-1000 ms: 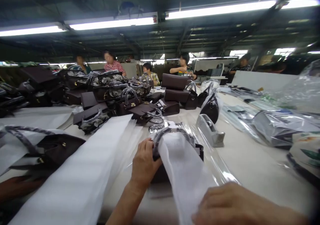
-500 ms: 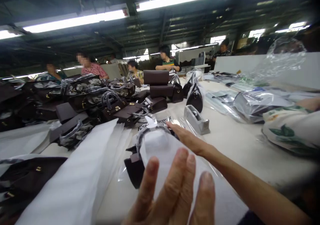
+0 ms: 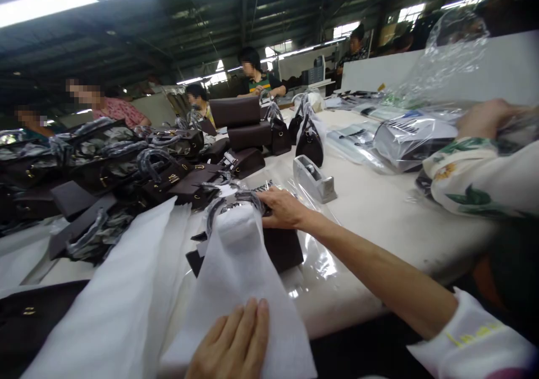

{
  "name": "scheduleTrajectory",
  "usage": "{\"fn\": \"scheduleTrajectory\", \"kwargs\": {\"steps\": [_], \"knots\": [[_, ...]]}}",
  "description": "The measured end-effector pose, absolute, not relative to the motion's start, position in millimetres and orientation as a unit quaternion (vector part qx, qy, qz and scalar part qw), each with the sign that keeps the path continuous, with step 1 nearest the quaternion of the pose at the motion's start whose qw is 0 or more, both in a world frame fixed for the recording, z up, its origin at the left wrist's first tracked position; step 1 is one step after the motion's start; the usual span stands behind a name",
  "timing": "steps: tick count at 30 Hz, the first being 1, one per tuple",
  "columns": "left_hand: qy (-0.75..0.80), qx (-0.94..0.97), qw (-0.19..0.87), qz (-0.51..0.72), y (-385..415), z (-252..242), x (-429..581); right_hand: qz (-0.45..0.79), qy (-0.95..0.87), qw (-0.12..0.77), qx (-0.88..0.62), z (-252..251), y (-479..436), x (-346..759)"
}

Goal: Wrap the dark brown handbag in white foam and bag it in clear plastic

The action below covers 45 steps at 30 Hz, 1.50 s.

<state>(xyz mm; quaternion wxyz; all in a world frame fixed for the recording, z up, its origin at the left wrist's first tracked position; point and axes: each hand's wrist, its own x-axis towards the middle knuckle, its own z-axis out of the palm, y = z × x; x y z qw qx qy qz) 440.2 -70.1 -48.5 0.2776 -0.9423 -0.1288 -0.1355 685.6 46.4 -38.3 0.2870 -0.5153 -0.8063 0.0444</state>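
Observation:
A small dark brown handbag (image 3: 284,247) stands on a clear plastic bag (image 3: 318,261) in front of me. A white foam sheet (image 3: 236,266) is draped over the bag's wrapped handle and hangs down toward me. My right hand (image 3: 281,208) reaches across and grips the top of the handbag, fingers curled over its edge. My left hand (image 3: 231,345) lies flat on the near end of the foam sheet, fingers stretched out and holding nothing.
A grey tape dispenser (image 3: 314,179) sits just beyond the bag. A pile of brown handbags (image 3: 147,165) fills the left, with a stack of white foam sheets (image 3: 113,289) beside me. A co-worker's floral sleeve (image 3: 475,182) and plastic-wrapped bags (image 3: 404,137) are at the right. Other people work at the far end.
My left hand has let go of the bag and now rests flat on the foam sheet. My right hand has reached forward and taken the bag's top. The view has swung to the right.

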Motion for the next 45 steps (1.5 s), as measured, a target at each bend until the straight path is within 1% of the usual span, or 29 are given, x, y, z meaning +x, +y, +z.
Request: {"fn": "scheduleTrajectory", "kwargs": {"steps": [4,5,7,9,11,13,17,21,24,26,30,34,36,40,45], "knots": [[-0.148,-0.877,0.236,-0.393,-77,-100,446,0.034,-0.795,0.288,-0.532,-42,61,686],[-0.14,-0.859,0.231,-0.436,-77,-115,446,0.037,-0.795,0.29,-0.531,-42,67,686],[-0.141,-0.864,0.218,-0.432,-74,-143,444,0.053,-0.797,0.292,-0.526,-44,80,687],[-0.168,-0.887,0.204,-0.378,-63,-165,440,0.076,-0.796,0.295,-0.523,-45,91,688],[-0.203,-0.894,0.199,-0.345,-48,-181,438,0.099,-0.794,0.299,-0.521,-46,101,688],[-0.232,-0.885,0.208,-0.346,-31,-187,439,0.118,-0.791,0.303,-0.519,-46,108,688],[-0.278,-0.864,0.202,-0.367,-3,-173,448,0.151,-0.784,0.308,-0.517,-46,121,689],[-0.314,-0.867,0.151,-0.357,9,-130,455,0.198,-0.775,0.309,-0.515,-36,142,694],[-0.347,-0.853,0.13,-0.367,2,-99,459,0.264,-0.775,0.282,-0.5,-25,156,700],[-0.377,-0.849,0.099,-0.356,-6,-87,459,0.31,-0.767,0.251,-0.502,-27,161,704],[-0.451,-0.845,-0.004,-0.289,-4,-89,460,0.379,-0.716,0.161,-0.563,-63,161,709],[-0.484,-0.836,-0.061,-0.249,23,-86,465,0.414,-0.665,0.085,-0.616,-103,162,714],[-0.479,-0.848,-0.095,-0.206,38,-76,466,0.414,-0.658,0.066,-0.625,-109,167,714],[-0.404,-0.894,-0.132,-0.143,58,-56,462,0.402,-0.67,0.057,-0.621,-103,179,711],[-0.323,-0.923,-0.203,-0.053,83,-57,452,0.397,-0.689,0.034,-0.605,-108,186,705]]}}
